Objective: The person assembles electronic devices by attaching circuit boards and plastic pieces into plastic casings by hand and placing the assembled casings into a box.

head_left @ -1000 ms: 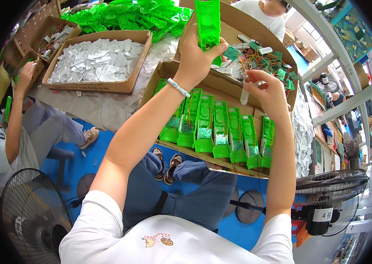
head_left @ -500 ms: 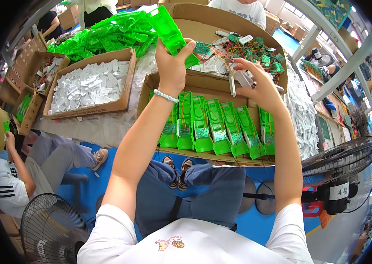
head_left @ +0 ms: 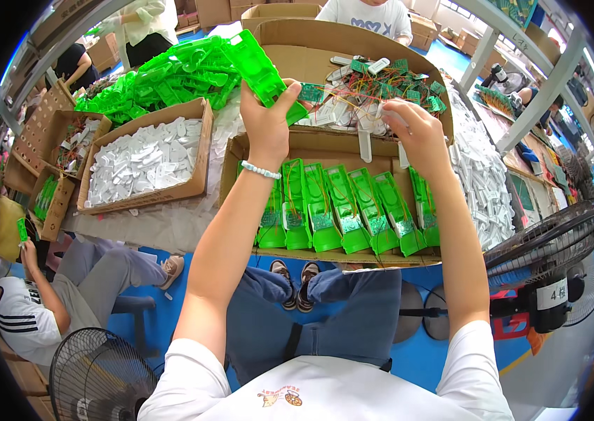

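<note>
A bright green plastic housing [head_left: 253, 64] is tilted up in my left hand [head_left: 266, 125], its fingers and thumb closed around the lower part. By the thumb a small green circuit board [head_left: 313, 92] sticks out, trailing red and yellow wires toward the right. My right hand [head_left: 417, 135] has thumb and fingertips pinched together at the far end of these wires. A white plastic piece [head_left: 365, 146] hangs just left of that hand; whether it is fixed to the wires I cannot tell. Below both hands, several green housings with boards and wires [head_left: 321, 214] stand in a row in a cardboard box [head_left: 353, 144].
Behind is a larger cardboard box [head_left: 297, 49] with wired circuit boards [head_left: 398, 83] and white pieces. To the left are a carton of white parts [head_left: 148, 158] and a heap of green housings [head_left: 170, 74]. Fans [head_left: 549, 259] stand either side. A co-worker [head_left: 27, 302] sits at left.
My right hand has turned and its fingers have closed at the wires, which now run straighter between the hands. The left hand still grips the green housing. The whole view has shifted slightly.
</note>
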Available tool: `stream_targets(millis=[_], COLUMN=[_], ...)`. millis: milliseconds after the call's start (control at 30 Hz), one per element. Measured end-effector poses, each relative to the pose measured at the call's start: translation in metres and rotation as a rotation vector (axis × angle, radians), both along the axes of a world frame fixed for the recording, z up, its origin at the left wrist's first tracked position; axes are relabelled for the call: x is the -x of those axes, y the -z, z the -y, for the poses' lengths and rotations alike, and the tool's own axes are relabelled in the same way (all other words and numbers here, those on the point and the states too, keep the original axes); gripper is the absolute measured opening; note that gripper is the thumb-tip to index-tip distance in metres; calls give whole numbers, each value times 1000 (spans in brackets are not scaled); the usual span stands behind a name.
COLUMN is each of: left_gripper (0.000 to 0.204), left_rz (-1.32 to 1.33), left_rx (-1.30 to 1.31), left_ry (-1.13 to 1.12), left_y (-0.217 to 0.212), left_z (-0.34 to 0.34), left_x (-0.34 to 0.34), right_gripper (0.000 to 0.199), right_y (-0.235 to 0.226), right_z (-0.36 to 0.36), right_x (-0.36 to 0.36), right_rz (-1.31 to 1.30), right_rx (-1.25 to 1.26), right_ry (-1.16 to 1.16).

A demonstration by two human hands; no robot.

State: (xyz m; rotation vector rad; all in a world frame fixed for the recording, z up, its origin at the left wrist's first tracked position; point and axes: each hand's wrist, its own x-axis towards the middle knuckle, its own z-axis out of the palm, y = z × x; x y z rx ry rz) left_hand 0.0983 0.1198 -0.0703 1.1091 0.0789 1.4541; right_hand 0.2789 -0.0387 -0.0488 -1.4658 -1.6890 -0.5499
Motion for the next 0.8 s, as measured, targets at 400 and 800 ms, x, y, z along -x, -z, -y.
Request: stream_targets(millis=[400, 800], left_gripper=[26, 25], left_rz=[-277, -277], left_rx=[-319, -346], left_ry=[-445, -389], left_y=[11, 21], left_z=[10, 12], left_x=[-1, -9], right_gripper=[21, 16], right_y=[-28, -28], right_z=[16, 23], right_x=[11, -8], right_rz=[146, -723], right_rx=[-248, 116], right_ry=[140, -103])
